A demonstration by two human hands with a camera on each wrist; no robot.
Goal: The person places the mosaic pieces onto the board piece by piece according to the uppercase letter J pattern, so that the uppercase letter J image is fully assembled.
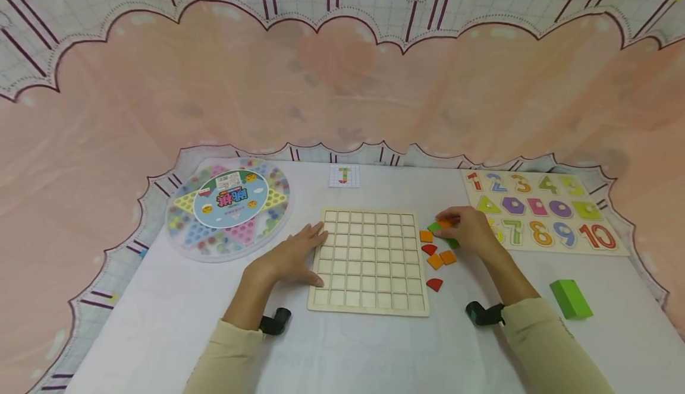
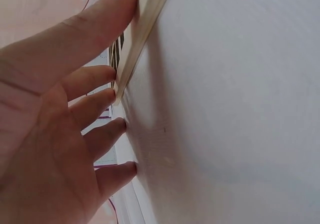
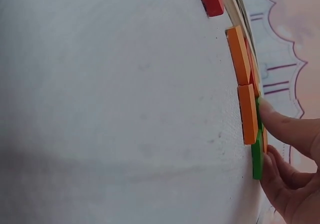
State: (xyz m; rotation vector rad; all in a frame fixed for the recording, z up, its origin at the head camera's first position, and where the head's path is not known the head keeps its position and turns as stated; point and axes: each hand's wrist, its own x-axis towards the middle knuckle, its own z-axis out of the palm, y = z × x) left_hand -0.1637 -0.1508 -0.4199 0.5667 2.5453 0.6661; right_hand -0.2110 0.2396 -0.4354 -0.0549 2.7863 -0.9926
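A wooden grid board (image 1: 368, 313) lies flat on the table between the hands. My left hand (image 1: 291, 256) is spread along its left side, thumb and fingertips at the rim. In the left wrist view, the thumb (image 2: 75, 39) lies against the board's edge (image 2: 142, 34). To the right of the board, my right hand (image 1: 467, 227) pinches an orange tile (image 1: 445, 224) among the loose pieces. Green tiles (image 1: 452, 243) lie beside its fingertips, one partly hidden. Nearer the board are orange square tiles (image 1: 434, 261) and red quarter-round pieces (image 1: 434, 285).
A pattern card (image 1: 344, 176) lies behind the board. At the left back sits a round Chinese checkers box (image 1: 230, 204). A number-and-shape puzzle board (image 1: 546, 213) occupies the right back, with a green block (image 1: 571, 299) in front of it.
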